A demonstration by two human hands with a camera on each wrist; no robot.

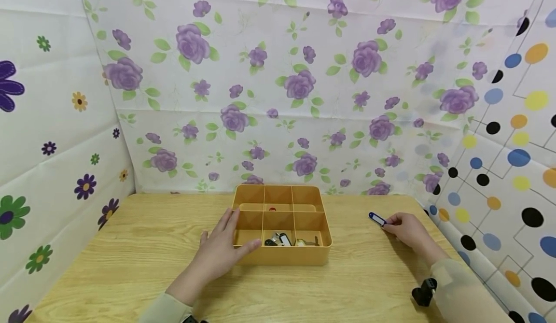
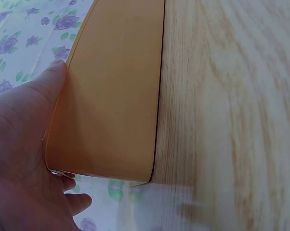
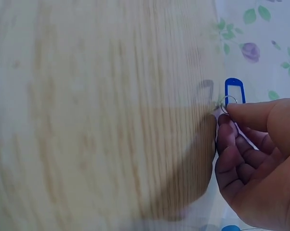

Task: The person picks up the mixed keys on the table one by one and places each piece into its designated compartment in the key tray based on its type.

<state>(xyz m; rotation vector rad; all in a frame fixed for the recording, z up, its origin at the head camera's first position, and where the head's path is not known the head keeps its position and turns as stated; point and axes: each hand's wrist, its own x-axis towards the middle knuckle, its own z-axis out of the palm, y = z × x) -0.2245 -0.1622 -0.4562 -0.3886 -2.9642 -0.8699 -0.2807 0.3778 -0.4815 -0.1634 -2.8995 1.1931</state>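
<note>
An orange-yellow divided box (image 1: 295, 255) stands on the wooden table, its compartments in two rows. My left hand (image 1: 219, 250) rests against the left front corner, fingers extended along the left side and thumb on the front rim. The left wrist view shows the thumb on the edge of the box wall (image 2: 109, 96). Off to the right of the box, my right hand (image 1: 408, 229) pinches a blue key tag (image 1: 377, 218) with a white label. In the right wrist view its metal ring (image 3: 223, 105) is between thumb and fingers, and the tag (image 3: 227, 89) is partly hidden.
Front compartments hold small items: a dark tag with a white label (image 1: 284, 239) in the middle one, a brownish key-like piece (image 1: 313, 241) in the right one. A small red item (image 1: 272, 209) shows in the back middle one. Patterned cloth walls (image 1: 278, 134) enclose the table (image 1: 152, 245).
</note>
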